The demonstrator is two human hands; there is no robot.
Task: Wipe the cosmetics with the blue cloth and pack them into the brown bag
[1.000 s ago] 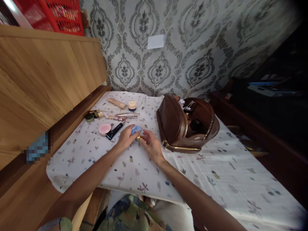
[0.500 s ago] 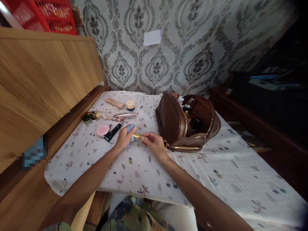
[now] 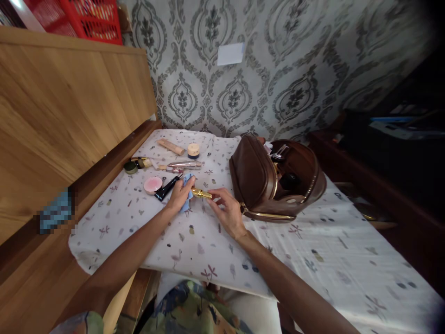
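Slender gold tube point(image 3: 201, 194) is pinched by right fingers point(image 3: 219, 193) and left fingers point(image 3: 189, 183) clutching crumpled cloth point(image 3: 187, 204).

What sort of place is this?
Probably a room in a home: there's patterned wallpaper, a printed tablecloth, and cosmetics lying beside an open brown bag. Which room, I can't tell.

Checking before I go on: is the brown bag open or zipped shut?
The brown bag is open: its zipper is parted, showing a black item inside.
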